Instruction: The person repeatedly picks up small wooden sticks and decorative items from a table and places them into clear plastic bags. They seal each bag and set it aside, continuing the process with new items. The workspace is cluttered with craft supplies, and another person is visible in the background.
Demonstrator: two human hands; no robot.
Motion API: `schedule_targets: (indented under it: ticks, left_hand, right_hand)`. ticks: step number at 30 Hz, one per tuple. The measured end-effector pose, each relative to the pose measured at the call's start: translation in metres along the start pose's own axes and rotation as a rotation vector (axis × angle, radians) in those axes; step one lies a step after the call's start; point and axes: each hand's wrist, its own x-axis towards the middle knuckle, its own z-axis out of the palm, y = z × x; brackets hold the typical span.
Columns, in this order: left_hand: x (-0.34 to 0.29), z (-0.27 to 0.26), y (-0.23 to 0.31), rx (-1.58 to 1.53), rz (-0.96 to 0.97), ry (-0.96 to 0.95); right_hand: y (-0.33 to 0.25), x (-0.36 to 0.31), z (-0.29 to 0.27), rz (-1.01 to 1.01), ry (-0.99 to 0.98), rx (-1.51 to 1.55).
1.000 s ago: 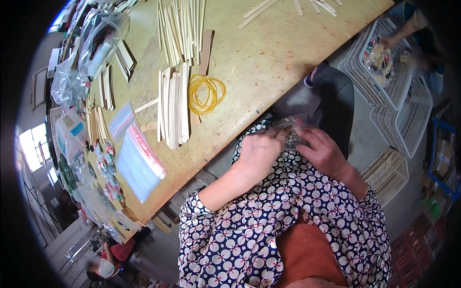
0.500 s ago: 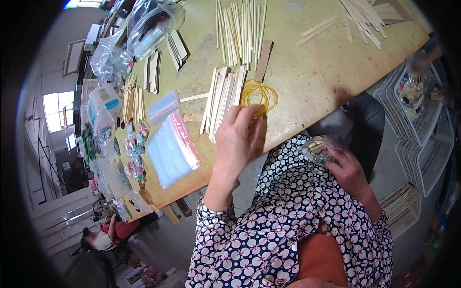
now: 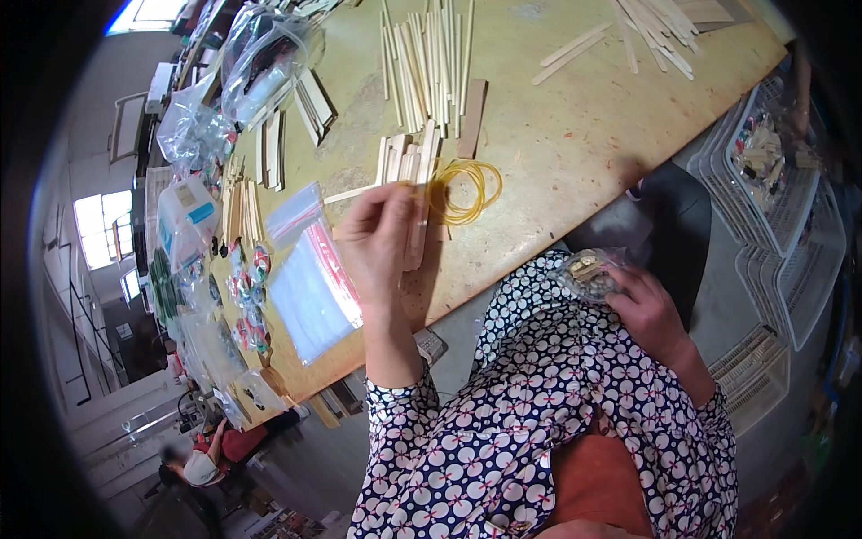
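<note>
My left hand (image 3: pixel 375 235) is raised over the near part of the table, thumb and fingertips pinched together. What they pinch is too small to make out. Behind and beside it lies a stack of flat wooden sticks (image 3: pixel 395 160), partly hidden by the hand. Just right of the stack rests a loose bunch of yellow rubber bands (image 3: pixel 449 216). Low on the right, by my lap, my right hand (image 3: pixel 648 310) grips a clear plastic bag (image 3: pixel 588 274) with small wooden pieces and greyish bits inside.
Clear zip bags (image 3: pixel 310 292) lie left of my left hand. Thin wooden rods (image 3: pixel 422 72) and more flat sticks (image 3: pixel 651 36) are farther back. White plastic baskets (image 3: pixel 772 207) stand right of the table. A person (image 3: pixel 206 454) sits at the far lower left.
My left hand has moved left, from beside the yellow rubber bands to in front of the stick stack, fingers still pinched. My right hand keeps its hold on the bag. The view has shifted slightly.
</note>
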Motion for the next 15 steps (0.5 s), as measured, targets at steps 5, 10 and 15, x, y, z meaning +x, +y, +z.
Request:
schedule_targets:
  ticks: [5,10,15]
  left_hand:
    - [-0.006,0.006,0.007,-0.189,0.102,0.142]
    - [-0.064,0.06,0.017,-0.076,0.203,-0.315]
    - [-0.106,0.113,-0.038,0.169,0.167,-0.807]
  right_hand:
    - [0.0,0.004,-0.005,0.004,0.0,0.028]
    - [-0.001,0.01,-0.013,0.024,-0.007,0.097]
    - [-0.005,0.012,-0.02,0.0,0.015,0.115]
